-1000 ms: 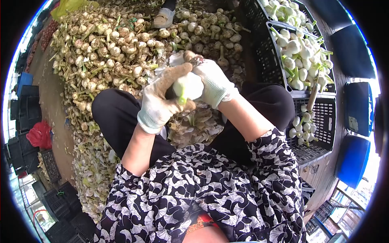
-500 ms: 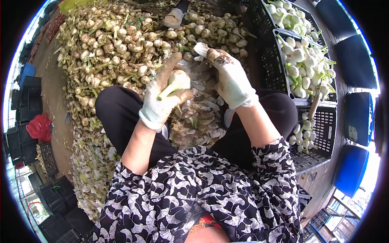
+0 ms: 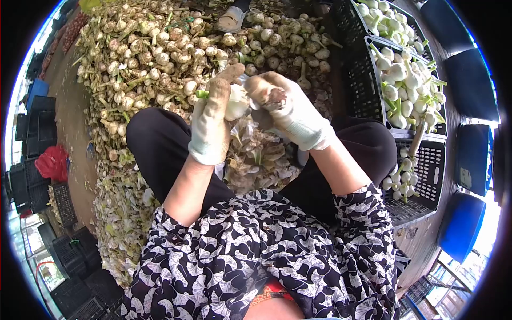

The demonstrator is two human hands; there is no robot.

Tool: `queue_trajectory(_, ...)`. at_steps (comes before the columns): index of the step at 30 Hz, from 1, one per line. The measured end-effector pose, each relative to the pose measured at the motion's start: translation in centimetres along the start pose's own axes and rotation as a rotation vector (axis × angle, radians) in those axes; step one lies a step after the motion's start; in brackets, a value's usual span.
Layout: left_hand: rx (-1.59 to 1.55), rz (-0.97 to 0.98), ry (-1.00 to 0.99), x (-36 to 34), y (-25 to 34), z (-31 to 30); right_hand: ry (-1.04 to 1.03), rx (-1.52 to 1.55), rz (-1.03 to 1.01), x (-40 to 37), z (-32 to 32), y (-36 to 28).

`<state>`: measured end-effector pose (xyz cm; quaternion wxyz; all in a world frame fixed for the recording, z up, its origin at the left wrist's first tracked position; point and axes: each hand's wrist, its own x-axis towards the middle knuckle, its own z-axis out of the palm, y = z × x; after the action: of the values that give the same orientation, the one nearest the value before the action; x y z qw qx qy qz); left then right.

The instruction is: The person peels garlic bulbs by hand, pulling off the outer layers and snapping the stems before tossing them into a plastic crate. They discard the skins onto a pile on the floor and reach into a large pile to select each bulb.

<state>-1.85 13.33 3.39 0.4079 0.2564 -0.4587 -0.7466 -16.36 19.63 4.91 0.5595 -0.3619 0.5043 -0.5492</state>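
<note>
My left hand (image 3: 209, 120), in a dirty white glove, grips a white bulb (image 3: 236, 101) with a short green stalk that pokes out to the left. My right hand (image 3: 290, 109), also gloved, is closed against the bulb's right side, pinching a thin papery skin at it. Both hands are raised above a heap of peeled skins (image 3: 260, 160) lying between my knees. I cannot see whether the right hand holds a tool.
A big pile of unpeeled bulbs (image 3: 154, 58) spreads ahead and to the left. Black crates (image 3: 373, 101) on the right hold cleaned white bulbs (image 3: 405, 80); a nearer crate (image 3: 421, 181) holds a few. Someone's foot (image 3: 232, 20) rests at the top. Blue barrels stand at right.
My right hand flung away to the upper right, then came back onto the bulb. My left hand turned the bulb so its stalk now points left.
</note>
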Motion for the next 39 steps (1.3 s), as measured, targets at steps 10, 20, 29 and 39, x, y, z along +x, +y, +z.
queue_trajectory(10, 0.037, -0.029, 0.091, 0.3, -0.4, 0.5, -0.097, 0.292, 0.094, -0.3, -0.8, -0.5)
queue_trajectory(20, 0.692, 0.461, 0.166, 0.8, -2.0, -0.4, 0.242, -0.445, -0.207, -0.5, 0.9, 0.1)
queue_trajectory(29, 0.250, 0.073, 0.086, 0.2, -0.9, 1.6, 0.334, -0.624, -0.286, 1.5, -2.2, 2.0)
queue_trajectory(39, -0.323, -0.020, 0.010, 0.9, -0.3, 0.6, 0.097, 0.048, -0.064, 0.1, 0.0, -0.1)
